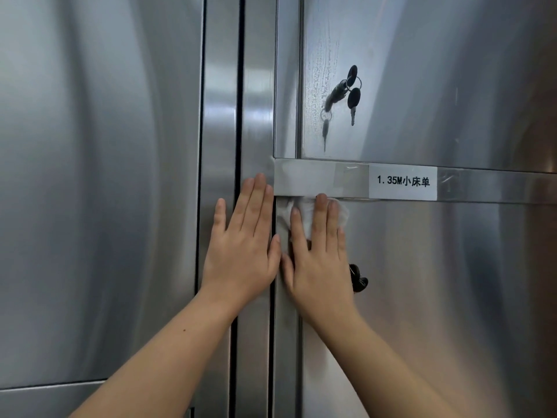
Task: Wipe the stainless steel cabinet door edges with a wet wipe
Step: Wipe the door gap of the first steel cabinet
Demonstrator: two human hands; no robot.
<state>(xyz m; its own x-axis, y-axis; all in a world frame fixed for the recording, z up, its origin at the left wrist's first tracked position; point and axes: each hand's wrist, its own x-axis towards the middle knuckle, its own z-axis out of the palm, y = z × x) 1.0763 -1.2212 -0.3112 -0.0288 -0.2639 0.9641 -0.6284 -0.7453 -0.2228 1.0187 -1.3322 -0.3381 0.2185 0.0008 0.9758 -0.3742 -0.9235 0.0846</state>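
Observation:
A white wet wipe (pixel 304 217) lies flat against the top left corner of the lower right stainless steel cabinet door (pixel 437 282), just under the horizontal rail. My right hand (pixel 318 254) presses the wipe to the door with straight fingers. My left hand (pixel 244 239) lies flat with straight fingers on the vertical steel frame strip (pixel 256 116) beside that door's left edge. The two hands nearly touch at the thumbs.
Keys (pixel 351 92) hang from the lock of the upper right door (pixel 437 70), which shows damp streaks near its left edge. Another key bunch (pixel 358 280) sits partly hidden behind my right hand. A white label (pixel 403 181) is taped to the rail. A large steel door (pixel 96 176) fills the left.

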